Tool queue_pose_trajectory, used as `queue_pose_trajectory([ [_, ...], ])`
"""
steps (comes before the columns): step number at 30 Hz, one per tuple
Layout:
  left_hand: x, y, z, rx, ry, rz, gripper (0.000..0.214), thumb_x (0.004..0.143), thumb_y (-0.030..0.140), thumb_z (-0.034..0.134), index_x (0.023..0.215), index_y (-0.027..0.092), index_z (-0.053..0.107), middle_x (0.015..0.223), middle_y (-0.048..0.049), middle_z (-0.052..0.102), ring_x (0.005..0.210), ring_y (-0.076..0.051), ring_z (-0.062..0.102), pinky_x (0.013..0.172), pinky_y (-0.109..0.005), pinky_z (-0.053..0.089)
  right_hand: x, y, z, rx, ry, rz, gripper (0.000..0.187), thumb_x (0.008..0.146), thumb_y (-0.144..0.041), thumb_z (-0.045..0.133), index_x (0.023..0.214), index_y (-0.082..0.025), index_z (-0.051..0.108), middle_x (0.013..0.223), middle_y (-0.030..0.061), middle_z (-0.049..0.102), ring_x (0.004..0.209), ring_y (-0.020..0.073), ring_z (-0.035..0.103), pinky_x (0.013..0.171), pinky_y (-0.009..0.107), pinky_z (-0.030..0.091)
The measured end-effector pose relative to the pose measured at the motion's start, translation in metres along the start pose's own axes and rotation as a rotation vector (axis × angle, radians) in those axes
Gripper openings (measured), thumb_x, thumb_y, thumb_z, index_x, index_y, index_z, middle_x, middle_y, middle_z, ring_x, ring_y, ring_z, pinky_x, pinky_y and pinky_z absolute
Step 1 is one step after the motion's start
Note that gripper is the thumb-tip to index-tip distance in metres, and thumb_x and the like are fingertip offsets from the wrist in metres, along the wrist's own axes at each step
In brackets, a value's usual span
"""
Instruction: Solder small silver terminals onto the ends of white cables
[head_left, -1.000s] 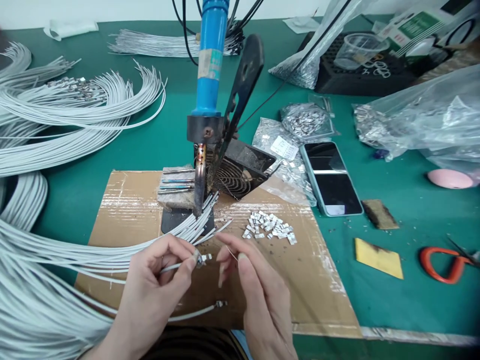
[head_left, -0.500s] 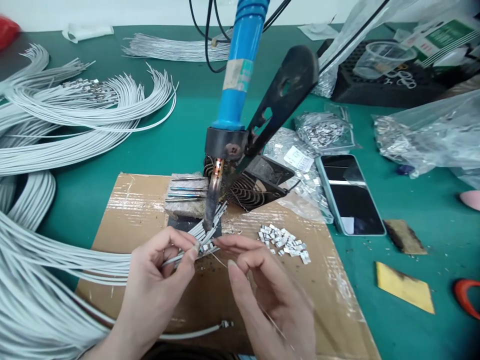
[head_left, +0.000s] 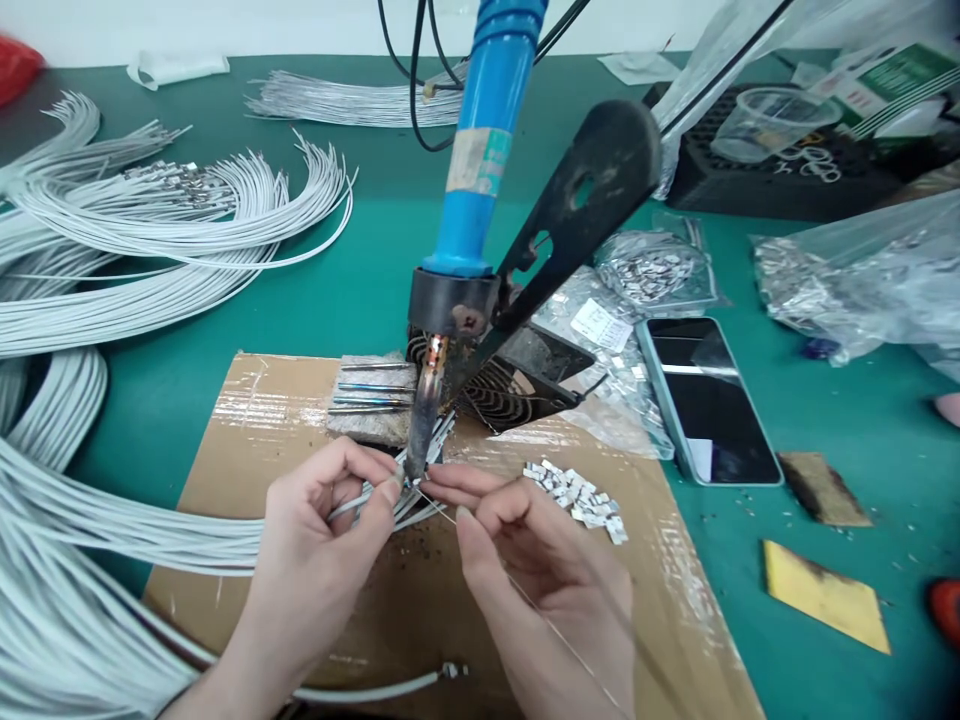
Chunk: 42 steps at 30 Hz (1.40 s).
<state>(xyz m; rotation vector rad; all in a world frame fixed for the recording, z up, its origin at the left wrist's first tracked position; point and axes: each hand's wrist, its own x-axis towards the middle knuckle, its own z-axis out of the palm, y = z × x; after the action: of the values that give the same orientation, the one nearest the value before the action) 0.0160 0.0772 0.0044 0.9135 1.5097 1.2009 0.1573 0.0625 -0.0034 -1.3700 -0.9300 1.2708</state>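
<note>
Two bare hands, seen from above. Left hand (head_left: 315,570): slim fingers, nails short and natural, knuckle creases plain to see; wrist and a stretch of forearm uncovered down to the lower frame edge. Right hand (head_left: 555,590): same slender build, long fingers, thumbnail trimmed close, wrist likewise uncovered at the bottom edge.

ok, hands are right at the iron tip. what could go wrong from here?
Burn: the left hand and right hand pinch close beside the soldering iron tip.
Scorching: the loose white wires fan out right under that tip, so insulation might melt.
Bad joint: the solder wire is thin and long; a wobble could miss the held wire.
</note>
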Motion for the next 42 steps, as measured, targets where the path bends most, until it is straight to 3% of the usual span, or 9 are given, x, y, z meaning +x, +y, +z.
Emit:
queue_pose_trajectory([
  [5,-0.001,-0.004,0.0,-0.067,-0.018,-0.022,0.017,0.084,0.014,0.077,0.068,0.017,0.072,0.077,0.0017,0.075,0.053,-0.003,0.05,0.05,-0.009,0.04,0.002,0.0,0.0,0.004,0.009,0.011,0.023,0.089,-0.023,0.075,0.07,-0.024,0.063,0.108,0.006,0.084,0.103,0.0234,0.082,0.09,0.031,0.066],
  [13,-0.001,0.005,0.001,-0.072,-0.018,-0.037,0.016,0.08,0.011,0.08,0.067,0.018,0.072,0.075,0.0024,0.075,0.051,-0.004,0.049,0.049,-0.011,0.04,0.002,-0.001,-0.001,0.005,0.005,-0.046,0.023,0.09,-0.02,0.073,0.07,-0.024,0.064,0.107,0.0061,0.085,0.1,0.0225,0.082,0.094,0.033,0.065],
  [17,-0.001,0.008,0.003,-0.082,0.019,-0.055,0.016,0.078,0.011,0.08,0.066,0.018,0.072,0.075,0.0025,0.075,0.052,-0.004,0.05,0.051,-0.011,0.042,0.001,-0.002,0.0,0.01,0.003,-0.048,0.023,0.092,-0.02,0.071,0.07,-0.024,0.064,0.108,0.0055,0.084,0.101,0.0218,0.082,0.094,0.032,0.065],
  [27,0.0,0.002,-0.001,-0.087,-0.022,-0.042,0.016,0.085,0.013,0.078,0.07,0.017,0.074,0.081,0.0003,0.079,0.054,-0.004,0.056,0.053,-0.009,0.045,0.0,-0.002,0.001,0.022,0.02,-0.028,0.023,0.09,-0.021,0.074,0.069,-0.024,0.064,0.107,0.005,0.084,0.1,0.0215,0.081,0.092,0.031,0.066],
  [42,0.0,0.009,0.002,-0.057,0.022,-0.037,0.014,0.073,0.01,0.082,0.064,0.018,0.074,0.076,0.0001,0.078,0.054,-0.006,0.057,0.052,-0.012,0.046,0.0,-0.002,0.001,0.0,-0.001,-0.075,0.022,0.093,-0.021,0.073,0.072,-0.025,0.067,0.106,0.005,0.085,0.102,0.0211,0.081,0.091,0.029,0.066],
])
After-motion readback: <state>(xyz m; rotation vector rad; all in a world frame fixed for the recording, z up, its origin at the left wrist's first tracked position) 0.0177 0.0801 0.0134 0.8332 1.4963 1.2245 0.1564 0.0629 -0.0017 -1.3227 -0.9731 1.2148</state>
